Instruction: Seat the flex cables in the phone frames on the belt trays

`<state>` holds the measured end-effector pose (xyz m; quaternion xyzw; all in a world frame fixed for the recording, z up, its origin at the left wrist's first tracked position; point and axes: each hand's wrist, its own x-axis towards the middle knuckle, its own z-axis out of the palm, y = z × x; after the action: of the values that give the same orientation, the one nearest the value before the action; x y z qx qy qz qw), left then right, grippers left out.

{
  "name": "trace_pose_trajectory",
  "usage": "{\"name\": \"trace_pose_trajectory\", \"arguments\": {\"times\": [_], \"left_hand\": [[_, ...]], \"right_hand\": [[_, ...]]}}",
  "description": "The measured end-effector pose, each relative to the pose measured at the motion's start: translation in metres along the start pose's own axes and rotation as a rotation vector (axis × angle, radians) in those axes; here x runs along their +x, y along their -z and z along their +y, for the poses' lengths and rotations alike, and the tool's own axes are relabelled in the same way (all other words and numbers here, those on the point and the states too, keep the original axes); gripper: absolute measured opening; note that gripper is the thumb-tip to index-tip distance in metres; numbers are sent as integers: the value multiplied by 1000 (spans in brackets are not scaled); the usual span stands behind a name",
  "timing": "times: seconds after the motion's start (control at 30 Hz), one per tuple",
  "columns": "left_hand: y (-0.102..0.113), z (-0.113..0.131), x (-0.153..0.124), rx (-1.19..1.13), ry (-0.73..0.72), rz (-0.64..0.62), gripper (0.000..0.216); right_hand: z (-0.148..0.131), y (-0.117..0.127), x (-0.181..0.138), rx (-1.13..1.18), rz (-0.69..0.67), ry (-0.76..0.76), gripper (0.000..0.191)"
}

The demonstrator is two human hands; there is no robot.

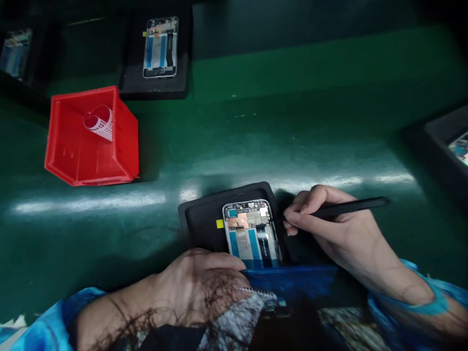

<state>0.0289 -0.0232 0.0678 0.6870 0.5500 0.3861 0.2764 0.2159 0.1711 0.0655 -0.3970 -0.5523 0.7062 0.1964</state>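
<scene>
An opened smartphone point(248, 231) with its circuit board and blue strips showing lies in a black tray point(204, 224). A small yellow tab sticks out from the phone's left side. My left hand point(204, 282) is at the phone's lower left, fingers closed by the edge of a white dotted sheet point(258, 292); loose hair and a dark blue blur hide part of this area. Just right of the tray, my right hand point(329, 224) pinches a slim black pen-like tool point(351, 206), whose tip is hidden by the fingers.
A red bin point(127, 141) with a rolled white perforated sheet point(100, 124) stands to the left. Behind it, another opened phone point(161, 48) lies in a black tray point(133, 83). Further phones show at the far left point(15, 53) and right edge point(461, 148). The surface point(274, 136) is green.
</scene>
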Motion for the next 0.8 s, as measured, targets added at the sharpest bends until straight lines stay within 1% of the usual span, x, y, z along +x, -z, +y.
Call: {"name": "trace_pose_trajectory", "arguments": {"times": [0.17,0.4,0.5,0.7,0.8], "left_hand": [[0,2,5,4,-18,3,20],[-1,0,3,29,-27,4,15],[1,0,5,38,-46,18,17],[10,5,18,23,-69,-77,35],[12,7,20,31,-71,-73,36]], "right_hand": [[-1,-2,-1,-21,33,19,28],[3,-3,-1,-78,74,50,27],[4,-4,-2,-112,91,85,27],[2,-6,-4,-213,126,166,26],[1,-7,-6,-269,145,230,26]]}}
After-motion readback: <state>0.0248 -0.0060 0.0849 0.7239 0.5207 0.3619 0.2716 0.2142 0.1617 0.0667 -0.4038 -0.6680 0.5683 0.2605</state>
